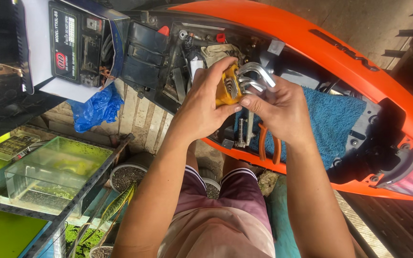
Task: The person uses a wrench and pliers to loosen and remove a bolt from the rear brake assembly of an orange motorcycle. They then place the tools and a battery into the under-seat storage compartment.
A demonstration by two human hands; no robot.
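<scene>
The left hand (201, 107) is clasped around a yellow holder (226, 87) that carries a set of bent metal hex keys (254, 76), its thumb lying along the holder's lower edge and its fingers curled over the top. The right hand (280, 110) meets it from the other side, pinching the short bent ends of the keys between thumb and fingertips, so both hands grasp the same set and touch each other at the thumbs. The set sits between the two hands, raised above the opened body of an orange scooter (311, 38). Just below the right hand a pair of pliers with orange grips (269, 145) rests against a blue towel (333, 119) spread over the scooter's frame, and beside the pliers, under the meeting thumbs, stands a grey metal tool (244, 131) whose kind is hard to tell. Beyond the left hand's fingertips lies the open compartment with black plastic parts, a folded beige cloth (218, 51) and small red caps. Well away from the left hand, up and to its outer side, a black battery (77, 43) sits in an opened cardboard box, with a crumpled blue plastic bag (96, 107) beneath it. Below the left forearm are a clear plastic tank (53, 172) with greenish water, a few plant pots and the person's maroon shorts (225, 191).
</scene>
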